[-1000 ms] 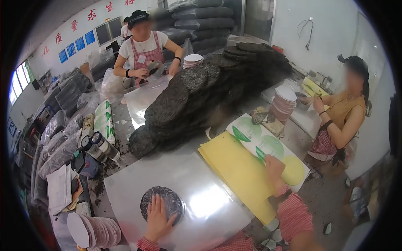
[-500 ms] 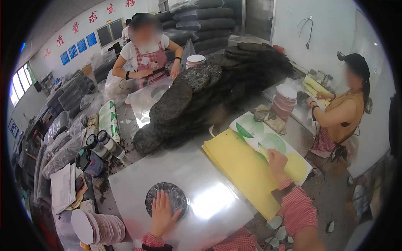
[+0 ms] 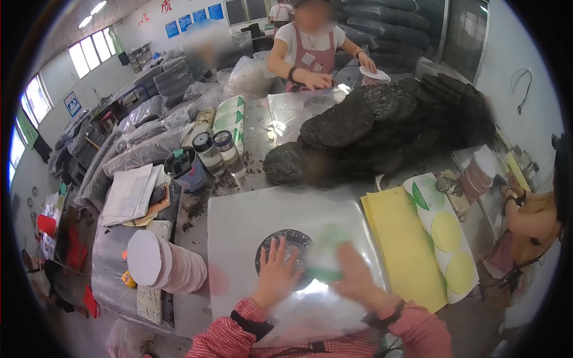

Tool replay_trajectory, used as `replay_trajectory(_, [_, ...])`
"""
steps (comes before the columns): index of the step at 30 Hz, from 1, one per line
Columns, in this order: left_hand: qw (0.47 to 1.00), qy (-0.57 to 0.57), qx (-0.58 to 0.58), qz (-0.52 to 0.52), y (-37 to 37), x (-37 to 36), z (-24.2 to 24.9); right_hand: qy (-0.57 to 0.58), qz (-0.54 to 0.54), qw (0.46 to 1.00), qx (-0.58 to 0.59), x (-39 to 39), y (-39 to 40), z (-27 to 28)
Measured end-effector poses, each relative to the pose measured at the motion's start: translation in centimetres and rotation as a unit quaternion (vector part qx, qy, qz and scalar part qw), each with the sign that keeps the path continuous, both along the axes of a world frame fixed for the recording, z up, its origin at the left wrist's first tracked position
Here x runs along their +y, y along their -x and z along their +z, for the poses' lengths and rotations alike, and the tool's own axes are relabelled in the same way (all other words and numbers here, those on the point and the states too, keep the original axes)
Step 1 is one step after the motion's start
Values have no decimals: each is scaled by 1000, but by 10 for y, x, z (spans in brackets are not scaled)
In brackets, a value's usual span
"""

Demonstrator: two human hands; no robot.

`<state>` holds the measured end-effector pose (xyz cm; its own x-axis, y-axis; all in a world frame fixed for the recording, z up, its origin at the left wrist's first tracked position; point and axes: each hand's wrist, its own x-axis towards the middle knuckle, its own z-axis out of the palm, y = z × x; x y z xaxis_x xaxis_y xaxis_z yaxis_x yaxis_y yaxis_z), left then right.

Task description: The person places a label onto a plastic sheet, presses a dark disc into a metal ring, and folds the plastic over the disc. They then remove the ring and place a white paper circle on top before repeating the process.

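Note:
My left hand (image 3: 278,271) lies with fingers spread on a dark round disc (image 3: 265,244) wrapped in clear plastic, on a shiny metal sheet (image 3: 239,218). Close by on its right, my right hand (image 3: 357,275) holds a round green-and-white label (image 3: 329,250), blurred by motion, over the metal sheet beside the disc. Right of the metal sheet lie yellow paper sheets (image 3: 403,250) and a label sheet (image 3: 422,206) with a green print at its far end and two bare yellow circles nearer me.
A large pile of dark flat cakes (image 3: 340,125) rises behind the metal sheet. On the left stand stacked pinkish-white discs (image 3: 176,268), two lidded jars (image 3: 230,155) and a dark bucket (image 3: 186,173). One co-worker (image 3: 313,53) stands across the table, another (image 3: 531,221) at the right.
My right hand has left the label sheet with a label and come left to the disc; a yellow circle shows in its place. My left hand stays on the disc. The view has swung left.

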<state>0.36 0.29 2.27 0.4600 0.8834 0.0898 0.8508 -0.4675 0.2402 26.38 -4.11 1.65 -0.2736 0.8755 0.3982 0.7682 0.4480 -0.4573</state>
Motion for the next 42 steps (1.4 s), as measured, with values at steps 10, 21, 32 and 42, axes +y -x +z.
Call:
replay_trajectory(10, [946,75,-308,-67,12,-2,-29,121,106,982,-102,35,90,35])
replay_trajectory(21, [855,129,-498,67,45,0,18,57,157,982,-87,55,132,3])
replay_trajectory(32, [998,5,25,-49,0,2,-1,77,-53,977,193,79,110,39])
replay_trajectory(42, [926,-110,-336,-134,55,-77,46,103,-202,892,391,-30,20,10])
